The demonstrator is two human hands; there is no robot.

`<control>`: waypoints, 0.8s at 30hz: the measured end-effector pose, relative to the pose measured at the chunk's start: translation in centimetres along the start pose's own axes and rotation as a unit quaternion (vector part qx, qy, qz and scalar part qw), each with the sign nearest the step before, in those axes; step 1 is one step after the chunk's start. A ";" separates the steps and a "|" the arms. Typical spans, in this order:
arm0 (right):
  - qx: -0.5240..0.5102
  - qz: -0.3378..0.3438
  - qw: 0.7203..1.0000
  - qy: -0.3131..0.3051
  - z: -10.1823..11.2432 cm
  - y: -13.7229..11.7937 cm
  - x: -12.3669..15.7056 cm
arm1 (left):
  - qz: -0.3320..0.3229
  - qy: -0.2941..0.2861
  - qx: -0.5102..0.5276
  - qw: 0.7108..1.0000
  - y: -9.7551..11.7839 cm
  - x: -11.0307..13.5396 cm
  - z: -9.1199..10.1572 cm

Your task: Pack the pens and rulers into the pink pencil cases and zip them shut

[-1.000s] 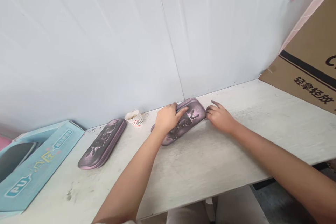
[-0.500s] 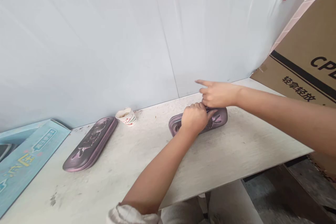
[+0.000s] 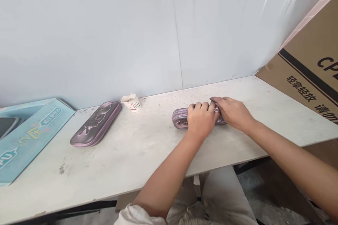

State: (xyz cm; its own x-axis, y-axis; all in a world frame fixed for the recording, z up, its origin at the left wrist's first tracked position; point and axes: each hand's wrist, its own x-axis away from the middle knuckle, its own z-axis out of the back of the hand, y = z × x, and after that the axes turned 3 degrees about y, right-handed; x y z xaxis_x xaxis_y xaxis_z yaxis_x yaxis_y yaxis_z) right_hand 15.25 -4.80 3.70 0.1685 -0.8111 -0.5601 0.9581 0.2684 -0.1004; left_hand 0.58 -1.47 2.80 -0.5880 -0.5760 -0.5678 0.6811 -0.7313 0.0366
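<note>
A purple moulded zip case point(image 3: 180, 118) stands tilted on its long edge on the white table point(image 3: 148, 154), its zipper side towards me. My left hand point(image 3: 201, 120) grips the case and covers its middle. My right hand point(image 3: 231, 112) reaches in from the right, with its fingertips at a small metal ring zipper pull point(image 3: 216, 109). The case's right end is mostly hidden by my hands. A matching purple case point(image 3: 95, 124) lies flat to the left, beyond my reach of contact.
A white paper cup point(image 3: 131, 102) with a pale filling stands against the wall. A light blue printed box point(image 3: 34, 137) lies at the table's left end. A large cardboard carton point(image 3: 308, 77) stands at the right. The table's front edge runs above my lap.
My right hand has dropped from its raised, pointing pose onto the case's zipper. The case now sits on its edge, not flat. The view has shifted slightly.
</note>
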 end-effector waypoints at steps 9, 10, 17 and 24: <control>-0.015 -0.121 0.992 0.044 -2.1 -0.6 0.2 | 0.181 0.010 0.126 0.975 -5.9 2.5 2.5; -0.016 -0.123 0.991 0.043 -2.2 -0.6 0.1 | 0.226 0.009 0.193 0.955 -6.9 3.3 2.7; 0.011 -0.163 0.986 0.044 -3.1 -1.5 -1.2 | 0.494 -0.022 0.491 0.717 -9.3 6.3 2.5; -0.158 -0.066 0.984 0.054 -1.8 -4.1 -3.0 | 0.273 0.077 0.328 0.901 -6.9 -2.4 8.1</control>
State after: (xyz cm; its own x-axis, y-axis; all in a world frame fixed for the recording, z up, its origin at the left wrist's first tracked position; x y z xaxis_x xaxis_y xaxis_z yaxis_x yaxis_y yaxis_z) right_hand 10.41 -2.50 4.32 0.0064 -0.7947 -0.6069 0.8469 0.3270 -0.4192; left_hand -6.22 1.95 10.61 -0.1410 -0.8953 -0.4226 0.4157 -0.4409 0.7955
